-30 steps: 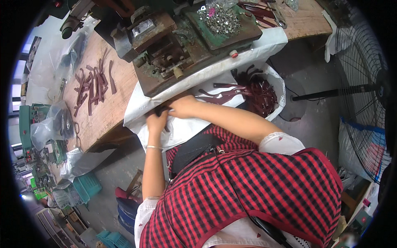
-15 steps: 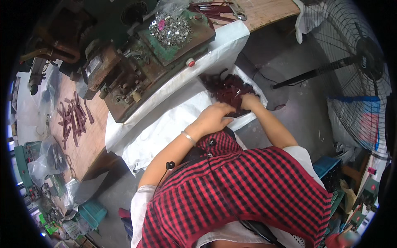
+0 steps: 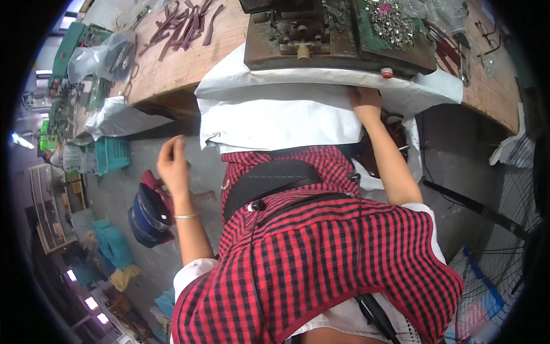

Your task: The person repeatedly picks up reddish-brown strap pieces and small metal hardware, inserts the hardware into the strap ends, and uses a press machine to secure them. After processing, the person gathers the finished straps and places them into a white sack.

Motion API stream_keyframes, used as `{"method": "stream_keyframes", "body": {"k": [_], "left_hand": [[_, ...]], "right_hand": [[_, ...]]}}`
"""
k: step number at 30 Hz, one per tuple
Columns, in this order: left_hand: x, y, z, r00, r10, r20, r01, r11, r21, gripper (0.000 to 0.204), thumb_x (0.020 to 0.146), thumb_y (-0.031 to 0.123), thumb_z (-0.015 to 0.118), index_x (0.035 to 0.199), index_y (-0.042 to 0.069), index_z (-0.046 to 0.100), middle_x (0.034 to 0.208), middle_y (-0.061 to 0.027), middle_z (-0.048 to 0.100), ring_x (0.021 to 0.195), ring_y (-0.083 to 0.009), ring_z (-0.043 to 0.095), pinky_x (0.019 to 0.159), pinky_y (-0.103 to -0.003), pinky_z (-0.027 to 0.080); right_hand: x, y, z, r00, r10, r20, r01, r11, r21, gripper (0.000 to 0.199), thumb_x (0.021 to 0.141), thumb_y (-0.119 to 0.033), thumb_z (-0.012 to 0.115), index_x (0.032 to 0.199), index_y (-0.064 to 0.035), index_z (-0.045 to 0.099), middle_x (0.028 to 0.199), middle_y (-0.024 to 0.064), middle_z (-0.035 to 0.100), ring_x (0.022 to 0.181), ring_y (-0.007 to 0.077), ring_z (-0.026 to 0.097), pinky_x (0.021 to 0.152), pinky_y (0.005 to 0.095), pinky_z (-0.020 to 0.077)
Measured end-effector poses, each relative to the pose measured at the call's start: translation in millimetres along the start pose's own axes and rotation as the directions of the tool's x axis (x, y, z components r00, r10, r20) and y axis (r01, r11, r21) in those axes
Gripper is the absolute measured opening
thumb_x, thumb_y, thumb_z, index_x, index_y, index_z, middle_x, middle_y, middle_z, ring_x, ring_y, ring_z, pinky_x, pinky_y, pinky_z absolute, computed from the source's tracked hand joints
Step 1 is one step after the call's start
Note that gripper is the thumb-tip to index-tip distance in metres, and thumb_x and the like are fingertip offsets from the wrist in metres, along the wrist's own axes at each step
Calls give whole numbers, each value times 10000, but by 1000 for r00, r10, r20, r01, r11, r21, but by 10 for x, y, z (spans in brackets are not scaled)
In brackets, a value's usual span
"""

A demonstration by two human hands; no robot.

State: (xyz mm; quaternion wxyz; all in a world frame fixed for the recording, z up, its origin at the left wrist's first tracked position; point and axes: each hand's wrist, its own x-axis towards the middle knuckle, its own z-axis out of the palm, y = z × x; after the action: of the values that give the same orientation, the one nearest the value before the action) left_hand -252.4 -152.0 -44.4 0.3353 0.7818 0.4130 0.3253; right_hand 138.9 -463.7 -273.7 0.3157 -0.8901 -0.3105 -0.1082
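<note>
White sheet (image 3: 281, 119), R hand (image 3: 367, 102) at it, grip unclear, L hand (image 3: 173, 163) empty, machine (image 3: 321, 59) abv., straps (image 3: 190, 28) upper-L

Red-and-black checked apron (image 3: 303, 246); short white sleeves (image 3: 191, 274); thin pale bangle (image 3: 185, 217); black cords (image 3: 252, 252) over apron.

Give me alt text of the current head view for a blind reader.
Someone's right hand is at a white sheet in front of a metal machine, its grip unclear; the left hand is raised to the side. A red-and-black checked apron fills the foreground, and dark-red strips lie on the wooden workbench left of the machine.
</note>
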Motion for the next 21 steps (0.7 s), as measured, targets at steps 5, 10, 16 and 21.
{"method": "stream_keyframes", "body": {"k": [5, 10, 16, 21], "left_hand": [[-144, -213, -128, 987, -158, 3, 157, 978, -141, 174, 1007, 132, 663, 1073, -11, 735, 1021, -47, 737, 891, -130, 666, 810, -263, 517], [-28, 74, 369, 967, 177, 183, -208, 963, 169, 141, 969, 100, 679, 1038, -9, 736, 992, -54, 741, 874, -138, 664, 791, -266, 507], [155, 538, 712, 906, 296, 303, -356, 920, 164, 161, 926, 97, 699, 1056, 10, 737, 1012, -131, 733, 936, -262, 703, 846, -336, 534], [70, 282, 629, 896, 237, 377, -353, 893, 280, 196, 913, 188, 700, 1046, 54, 749, 1030, -150, 725, 963, -320, 704, 856, -397, 547]], "right_hand": [[-1259, 1014, 55, 798, 468, 379, -330, 867, -375, 528, 960, -447, 624, 1326, -66, 624, 1311, 251, 617, 1217, 427, 580, 1006, 545, 484], [-1092, 820, -244, 369, 601, 709, -189, 795, -576, 665, 920, -517, 664, 1473, -165, 552, 1538, 96, 528, 1445, 325, 456, 1148, 493, 415], [-571, 778, -330, 353, 560, 750, -47, 811, -583, 496, 888, -356, 709, 1278, -49, 704, 1349, 202, 656, 1277, 372, 619, 1032, 452, 523], [-609, 735, 202, 820, 314, 479, -118, 911, -395, 612, 849, -270, 642, 1400, -17, 556, 1370, 260, 601, 1242, 416, 605, 1029, 490, 510]]}}
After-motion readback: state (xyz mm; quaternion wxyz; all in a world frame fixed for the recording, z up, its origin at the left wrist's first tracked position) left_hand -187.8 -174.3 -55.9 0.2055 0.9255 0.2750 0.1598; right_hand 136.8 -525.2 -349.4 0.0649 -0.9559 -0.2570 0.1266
